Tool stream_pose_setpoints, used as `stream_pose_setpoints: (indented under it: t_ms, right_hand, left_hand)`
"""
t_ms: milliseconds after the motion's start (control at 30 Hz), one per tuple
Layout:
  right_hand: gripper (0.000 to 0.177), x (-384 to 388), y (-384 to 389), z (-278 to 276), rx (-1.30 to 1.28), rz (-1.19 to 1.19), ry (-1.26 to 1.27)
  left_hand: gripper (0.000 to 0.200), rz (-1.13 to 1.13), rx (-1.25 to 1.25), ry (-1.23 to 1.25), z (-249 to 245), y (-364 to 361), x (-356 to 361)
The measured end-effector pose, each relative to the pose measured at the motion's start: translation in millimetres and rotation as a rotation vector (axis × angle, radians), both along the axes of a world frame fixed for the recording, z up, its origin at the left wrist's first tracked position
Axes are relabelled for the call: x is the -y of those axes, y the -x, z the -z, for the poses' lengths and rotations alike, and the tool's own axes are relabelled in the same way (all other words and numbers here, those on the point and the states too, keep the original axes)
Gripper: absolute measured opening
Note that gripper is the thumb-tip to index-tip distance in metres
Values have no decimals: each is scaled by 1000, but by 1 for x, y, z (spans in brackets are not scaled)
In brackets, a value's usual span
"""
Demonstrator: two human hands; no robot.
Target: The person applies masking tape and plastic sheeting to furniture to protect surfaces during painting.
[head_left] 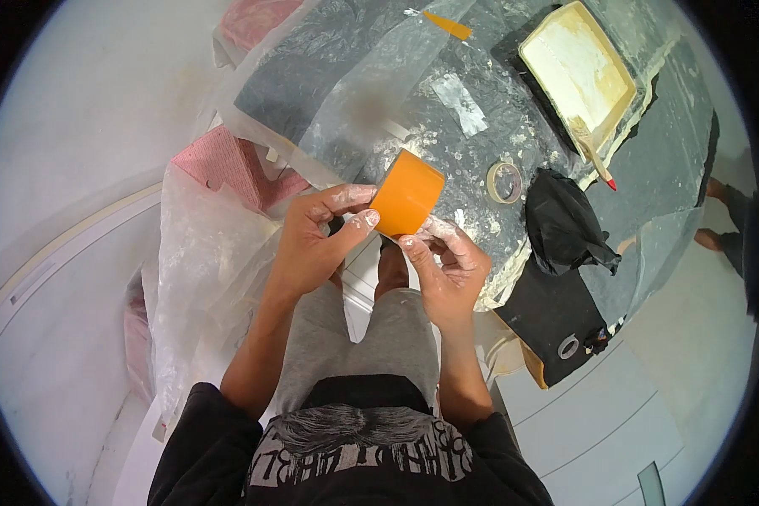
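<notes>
A wide roll of orange tape (409, 192) is held up in front of my body, its smooth orange outer face towards me. My left hand (316, 236) pinches its left side, thumb and fingers closed at the edge. My right hand (447, 266) grips the lower right edge between thumb and curled fingers. White paste or paint smears the fingertips of both hands. Behind the roll lies a dark plastic sheet (354, 93) spotted with white, and a thinner tape roll (504, 182) rests on it to the right.
A paint tray (624, 76) with white residue and a brush (597, 160) stands at upper right. Beside it sits a black plastic bag (565, 221). Pink material (219, 164) and clear sheeting (198, 270) are at left. Another person's feet (710, 239) show at far right.
</notes>
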State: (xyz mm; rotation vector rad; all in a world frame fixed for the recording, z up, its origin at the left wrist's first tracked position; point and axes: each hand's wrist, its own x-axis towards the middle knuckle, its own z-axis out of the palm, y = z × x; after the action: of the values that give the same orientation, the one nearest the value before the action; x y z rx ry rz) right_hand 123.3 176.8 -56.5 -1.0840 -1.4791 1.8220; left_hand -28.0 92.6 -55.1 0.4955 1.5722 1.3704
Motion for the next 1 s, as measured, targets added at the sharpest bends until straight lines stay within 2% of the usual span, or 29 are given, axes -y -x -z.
stream_pose_setpoints:
  t_ms: [133,267,333,400,533,600,633,667,700,733,767,833,1000]
  right_hand:
    - [18,-4,4,0,48,-74,-201]
    - [17,-7,7,-8,161,-136,-328]
    - [18,-11,7,-8,189,-224,-502]
    - [19,-13,8,-12,209,-247,-484]
    - [18,-16,8,-9,212,-261,-432]
    - [18,-16,7,-10,210,-268,-417]
    - [18,-16,6,-11,209,-274,-404]
    - [18,-16,5,-9,210,-274,-403]
    - [18,-16,3,-7,196,-245,-279]
    - [18,-15,1,-5,181,-215,-157]
    - [18,-14,1,-6,180,-214,-158]
    - [20,-9,2,-7,-3,-6,239]
    - [20,-16,-10,1,-27,14,352]
  left_hand:
    - [22,-33,16,-13,-1,3,-4]
    - [16,-4,-68,116,-5,8,-9]
    - [14,13,-109,158,-5,11,-11]
    - [12,68,-205,143,0,12,-9]
    - [11,47,-192,127,3,13,-9]
    - [11,151,-335,257,3,16,-7]
    - [11,151,-334,259,4,15,-6]
    - [12,88,-215,213,6,14,-6]
    - [13,26,-94,168,7,13,-6]
    - [13,28,-93,167,7,12,-5]
    - [15,7,-46,108,7,12,-3]
    - [17,-16,-3,54,4,11,0]
    - [20,85,-71,19,4,5,-1]
